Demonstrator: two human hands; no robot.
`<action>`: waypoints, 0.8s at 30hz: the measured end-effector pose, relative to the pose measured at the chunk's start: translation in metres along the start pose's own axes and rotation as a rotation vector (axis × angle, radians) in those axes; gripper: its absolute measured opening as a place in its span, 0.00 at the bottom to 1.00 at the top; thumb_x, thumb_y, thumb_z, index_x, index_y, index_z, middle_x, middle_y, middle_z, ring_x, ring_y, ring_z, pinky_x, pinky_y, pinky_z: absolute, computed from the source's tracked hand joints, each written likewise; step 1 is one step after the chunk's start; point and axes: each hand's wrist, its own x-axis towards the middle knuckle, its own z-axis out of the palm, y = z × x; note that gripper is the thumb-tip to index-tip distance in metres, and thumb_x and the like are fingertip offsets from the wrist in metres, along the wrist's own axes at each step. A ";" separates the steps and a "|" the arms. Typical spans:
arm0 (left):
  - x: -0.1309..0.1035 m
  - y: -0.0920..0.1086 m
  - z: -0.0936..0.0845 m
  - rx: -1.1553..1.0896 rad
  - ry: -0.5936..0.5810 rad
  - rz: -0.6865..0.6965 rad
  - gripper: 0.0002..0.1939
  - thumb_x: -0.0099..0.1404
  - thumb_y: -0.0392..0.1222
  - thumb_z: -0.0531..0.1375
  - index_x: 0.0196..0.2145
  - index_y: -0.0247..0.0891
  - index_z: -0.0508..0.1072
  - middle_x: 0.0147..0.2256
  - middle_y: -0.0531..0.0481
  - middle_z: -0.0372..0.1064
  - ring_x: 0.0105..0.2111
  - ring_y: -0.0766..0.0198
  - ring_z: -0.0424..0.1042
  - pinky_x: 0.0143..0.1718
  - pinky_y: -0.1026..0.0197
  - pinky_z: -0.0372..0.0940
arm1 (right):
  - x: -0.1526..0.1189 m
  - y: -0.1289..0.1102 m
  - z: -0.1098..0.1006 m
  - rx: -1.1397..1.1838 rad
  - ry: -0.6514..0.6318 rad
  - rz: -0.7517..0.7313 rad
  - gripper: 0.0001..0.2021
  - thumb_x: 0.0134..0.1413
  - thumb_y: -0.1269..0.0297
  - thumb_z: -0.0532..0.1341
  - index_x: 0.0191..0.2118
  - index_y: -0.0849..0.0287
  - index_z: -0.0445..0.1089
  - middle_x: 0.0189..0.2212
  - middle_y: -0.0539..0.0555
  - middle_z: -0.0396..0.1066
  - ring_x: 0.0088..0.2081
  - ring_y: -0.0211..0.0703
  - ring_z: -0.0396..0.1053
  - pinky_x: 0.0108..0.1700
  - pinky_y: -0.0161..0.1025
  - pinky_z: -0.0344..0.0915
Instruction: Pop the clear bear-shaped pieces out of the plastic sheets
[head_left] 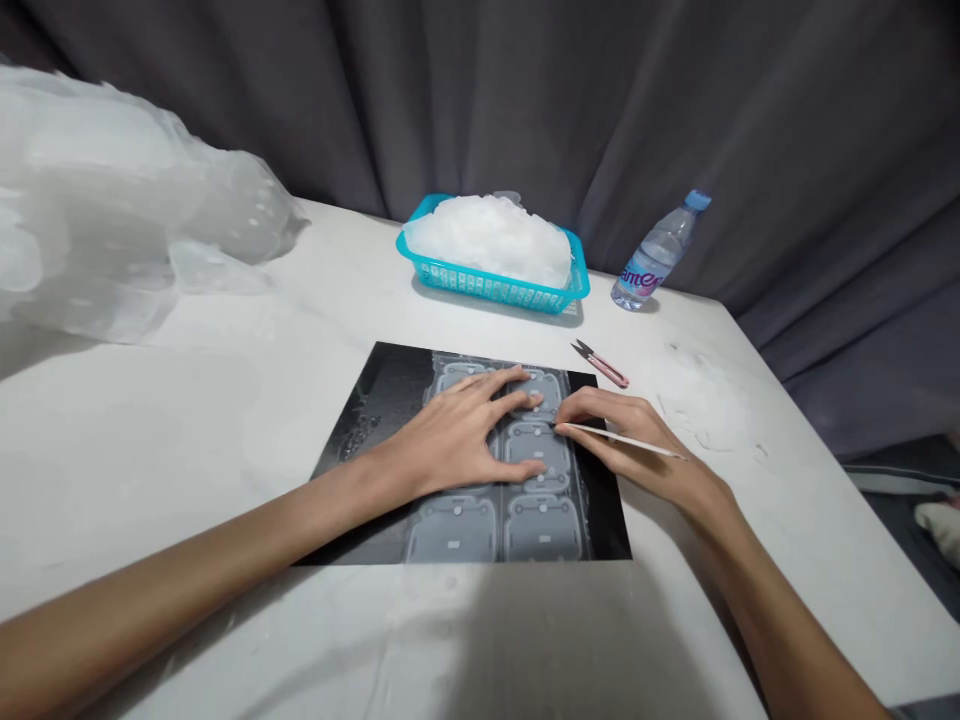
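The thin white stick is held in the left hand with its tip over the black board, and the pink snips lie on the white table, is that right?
Not quite: the head view shows the thin white stick in the right hand. Its tip is over the black board, and the pink snips lie on the white table.

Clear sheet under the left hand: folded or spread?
Spread. The clear sheet lies flat on the black board, its panels side by side in two columns; the left hand hides part of it.
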 end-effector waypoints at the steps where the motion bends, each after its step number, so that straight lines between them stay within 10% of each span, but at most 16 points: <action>1: 0.000 0.000 0.000 -0.001 0.005 0.000 0.43 0.64 0.71 0.63 0.67 0.43 0.69 0.72 0.41 0.55 0.69 0.40 0.61 0.69 0.39 0.59 | 0.000 0.000 0.001 0.008 0.001 -0.006 0.06 0.73 0.62 0.60 0.43 0.54 0.73 0.43 0.53 0.78 0.42 0.45 0.76 0.48 0.41 0.69; 15: 0.002 -0.001 0.000 0.005 -0.003 0.007 0.45 0.63 0.73 0.62 0.67 0.40 0.67 0.72 0.42 0.56 0.70 0.38 0.57 0.73 0.39 0.50 | 0.003 -0.002 0.010 -0.198 -0.033 -0.154 0.09 0.75 0.64 0.56 0.52 0.55 0.72 0.48 0.58 0.76 0.50 0.50 0.76 0.49 0.46 0.73; 24: 0.002 -0.003 0.001 -0.030 -0.080 -0.034 0.62 0.64 0.78 0.55 0.77 0.34 0.36 0.77 0.35 0.31 0.77 0.43 0.35 0.75 0.41 0.41 | 0.011 0.015 0.025 -0.323 0.171 -0.206 0.15 0.75 0.66 0.52 0.58 0.55 0.72 0.50 0.62 0.75 0.53 0.54 0.73 0.56 0.54 0.72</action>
